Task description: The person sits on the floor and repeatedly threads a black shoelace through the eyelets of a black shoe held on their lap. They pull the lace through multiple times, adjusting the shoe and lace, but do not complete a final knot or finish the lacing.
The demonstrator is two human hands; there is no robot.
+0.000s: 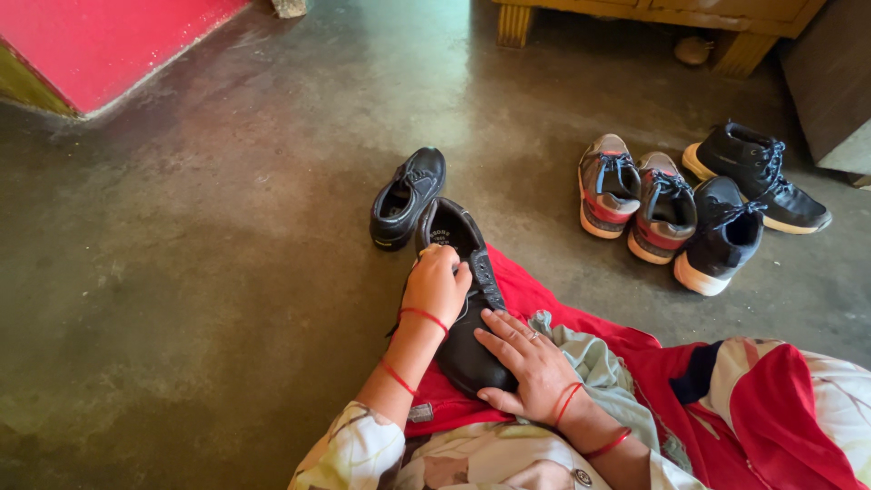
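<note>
A black leather shoe [458, 240] lies on my lap, its opening facing up and away from me. My left hand [436, 283] grips its near side by the laces, fingers curled over the edge. My right hand [526, 359] rests flat on the toe end of the same shoe, fingers spread, pressing it against a grey cloth [594, 358] and red garment [544, 304]. The matching black shoe [408, 197] stands on the floor just beyond.
A grey-and-red pair of sneakers [635, 195] and two black sneakers with white soles [739, 204] stand on the concrete floor at the right. A wooden furniture base [635, 14] is at the back, a red mat [109, 41] at the far left.
</note>
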